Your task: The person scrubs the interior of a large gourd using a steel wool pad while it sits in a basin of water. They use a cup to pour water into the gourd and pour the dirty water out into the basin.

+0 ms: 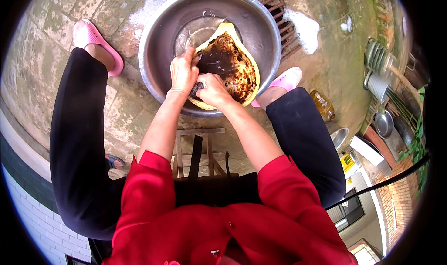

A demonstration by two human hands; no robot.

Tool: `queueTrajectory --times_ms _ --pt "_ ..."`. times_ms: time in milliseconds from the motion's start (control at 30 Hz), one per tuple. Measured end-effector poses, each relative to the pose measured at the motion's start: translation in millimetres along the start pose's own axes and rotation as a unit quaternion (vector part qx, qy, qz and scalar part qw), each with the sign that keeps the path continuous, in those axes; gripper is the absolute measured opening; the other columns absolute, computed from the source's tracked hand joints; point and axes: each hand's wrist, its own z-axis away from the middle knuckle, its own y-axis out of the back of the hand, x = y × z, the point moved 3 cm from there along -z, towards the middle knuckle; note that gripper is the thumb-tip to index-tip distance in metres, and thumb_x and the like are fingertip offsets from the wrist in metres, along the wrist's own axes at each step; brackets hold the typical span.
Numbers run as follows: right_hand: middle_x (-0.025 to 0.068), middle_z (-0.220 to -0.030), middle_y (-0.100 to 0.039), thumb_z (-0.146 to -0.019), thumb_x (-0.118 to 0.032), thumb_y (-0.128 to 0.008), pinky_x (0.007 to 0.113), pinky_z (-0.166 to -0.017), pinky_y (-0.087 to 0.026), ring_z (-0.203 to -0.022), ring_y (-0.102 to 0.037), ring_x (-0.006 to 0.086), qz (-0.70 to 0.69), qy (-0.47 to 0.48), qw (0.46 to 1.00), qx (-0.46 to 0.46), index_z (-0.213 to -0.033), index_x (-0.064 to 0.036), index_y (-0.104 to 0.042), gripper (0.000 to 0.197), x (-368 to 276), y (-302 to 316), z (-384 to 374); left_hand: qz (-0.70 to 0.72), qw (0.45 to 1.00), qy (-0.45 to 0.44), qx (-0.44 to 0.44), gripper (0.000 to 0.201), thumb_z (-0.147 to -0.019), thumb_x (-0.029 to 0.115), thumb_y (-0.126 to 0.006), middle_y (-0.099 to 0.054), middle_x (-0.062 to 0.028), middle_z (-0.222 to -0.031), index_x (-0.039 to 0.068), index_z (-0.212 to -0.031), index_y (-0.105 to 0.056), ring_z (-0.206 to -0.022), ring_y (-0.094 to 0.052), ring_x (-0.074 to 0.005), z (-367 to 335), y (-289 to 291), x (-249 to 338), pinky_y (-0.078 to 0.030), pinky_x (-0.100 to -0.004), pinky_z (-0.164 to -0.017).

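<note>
A yellow, pear-shaped gourd ladle (249,74), its hollow side up and blotched dark brown and black inside, rests tilted in a wide metal basin (147,46). Some dark liquid lies in the hollow, and clear water shows in the basin. My left hand (183,71) is closed on the ladle's left rim, its thumb side hidden. Inside the near left part of the hollow, my right hand (214,91) is closed round a dark grey scouring pad (197,89), pressed against the inner wall. Fingers of the right hand partly cover the pad.
White foam (302,31) lies on the stone floor beside a rusty drain grate (275,9). A yellow bottle (322,105) lies right of my right knee. Stacked pots and a metal bowl (383,123) stand far right. A wooden stool frame (209,148) is beneath me.
</note>
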Motion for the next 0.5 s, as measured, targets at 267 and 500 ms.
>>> queueTrajectory --times_ms 267,500 --pt "0.0152 -0.099 -0.065 -0.071 0.001 -0.058 0.04 -0.086 -0.047 -0.098 -0.061 0.0345 0.163 0.008 0.985 -0.06 -0.093 -0.0108 -0.067 0.027 -18.5 36.9 6.5 0.017 0.999 -0.019 -0.027 0.023 -0.081 0.005 -0.063 -0.064 -0.0235 -0.085 0.005 -0.103 -0.063 -0.084 -0.062 -0.0402 -12.7 1.2 19.3 -0.05 -0.0403 -0.071" --pt "0.0067 -0.095 -0.064 -0.073 0.013 -0.058 0.026 -0.071 -0.048 -0.083 -0.059 0.012 -0.213 -0.019 0.959 0.185 -0.106 0.0019 -0.057 0.034 42.3 18.4 -17.9 0.189 0.979 0.059 -0.036 0.032 -0.082 0.017 -0.07 -0.069 -0.0156 -0.096 0.001 -0.109 -0.064 -0.089 -0.067 -0.0226 -20.3 9.3 10.4 -0.05 -0.0319 -0.081"
